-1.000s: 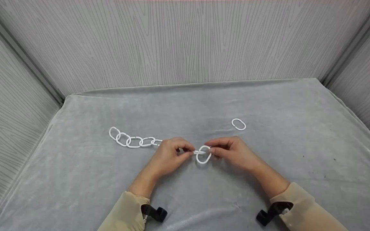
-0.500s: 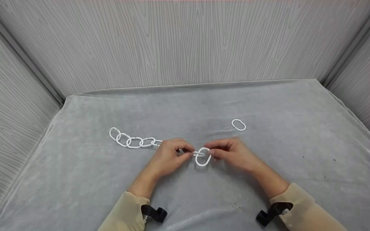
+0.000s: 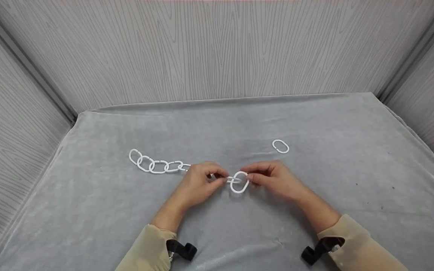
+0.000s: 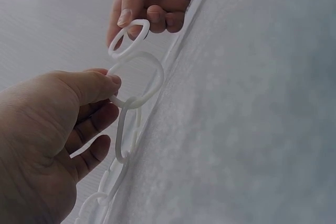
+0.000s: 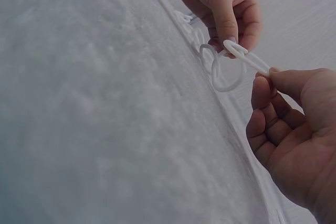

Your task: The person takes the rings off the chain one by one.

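Note:
A chain of white plastic links [image 3: 158, 172] runs across the grey cloth toward my left hand [image 3: 200, 182]. Thumb and fingertips of that hand pinch its end link [image 4: 160, 77], which is raised, with other links trailing below it in the left wrist view. Another white oval link [image 3: 238, 192] is pinched between the thumb and forefinger of my right hand [image 3: 277, 180]. Its loop crosses the end link's loop in the head view. From the right wrist, this link [image 5: 257, 62] shows nearly edge-on, its far end close to the left fingertips.
One loose white oval link [image 3: 283, 152] with a small gap in its side lies beyond my right hand. Grey cloth [image 3: 352, 150] covers the table, and wood-patterned panels [image 3: 217, 49] stand behind it and at both sides.
The link in my right hand dips slightly, then comes back up a little, still crossing the end link. My left hand and the chain on the cloth stay nearly still.

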Demonstrator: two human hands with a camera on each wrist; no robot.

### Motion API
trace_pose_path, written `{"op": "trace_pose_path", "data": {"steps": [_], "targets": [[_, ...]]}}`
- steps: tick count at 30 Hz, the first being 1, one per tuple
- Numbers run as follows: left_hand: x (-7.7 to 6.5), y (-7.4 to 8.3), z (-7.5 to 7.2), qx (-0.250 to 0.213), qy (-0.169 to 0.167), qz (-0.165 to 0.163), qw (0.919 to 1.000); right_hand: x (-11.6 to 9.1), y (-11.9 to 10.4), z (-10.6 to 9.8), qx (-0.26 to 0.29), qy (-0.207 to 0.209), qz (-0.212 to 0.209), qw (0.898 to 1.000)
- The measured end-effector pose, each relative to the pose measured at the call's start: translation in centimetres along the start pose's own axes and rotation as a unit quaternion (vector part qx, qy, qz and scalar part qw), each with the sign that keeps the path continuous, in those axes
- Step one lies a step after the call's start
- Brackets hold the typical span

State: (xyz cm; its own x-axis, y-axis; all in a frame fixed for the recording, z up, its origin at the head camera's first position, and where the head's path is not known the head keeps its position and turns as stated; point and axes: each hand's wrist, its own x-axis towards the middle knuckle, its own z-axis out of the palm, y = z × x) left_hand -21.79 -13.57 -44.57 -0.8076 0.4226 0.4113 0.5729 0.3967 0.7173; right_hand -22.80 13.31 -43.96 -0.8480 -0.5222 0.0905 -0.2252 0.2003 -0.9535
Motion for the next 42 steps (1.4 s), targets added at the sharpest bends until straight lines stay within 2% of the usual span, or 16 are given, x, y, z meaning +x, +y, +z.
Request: {"op": "trace_pose_path", "data": {"steps": [20,26,42], "targets": [[0.1,-0.2,0.0,0.005,0.016,0.004,0.9998,0.1,-0.6,-1.2,0.006,0.035,-0.013,0.999],[0.1,-0.3,0.0,0.007,0.018,0.007,0.9998,0.0,-1.1,-1.8,0.030,0.045,-0.009,0.998],[0.0,-0.2,0.0,0.000,0.019,-0.004,0.9998,-0.4,-1.5,-6.0,0.003,0.077,0.007,0.997]]}}
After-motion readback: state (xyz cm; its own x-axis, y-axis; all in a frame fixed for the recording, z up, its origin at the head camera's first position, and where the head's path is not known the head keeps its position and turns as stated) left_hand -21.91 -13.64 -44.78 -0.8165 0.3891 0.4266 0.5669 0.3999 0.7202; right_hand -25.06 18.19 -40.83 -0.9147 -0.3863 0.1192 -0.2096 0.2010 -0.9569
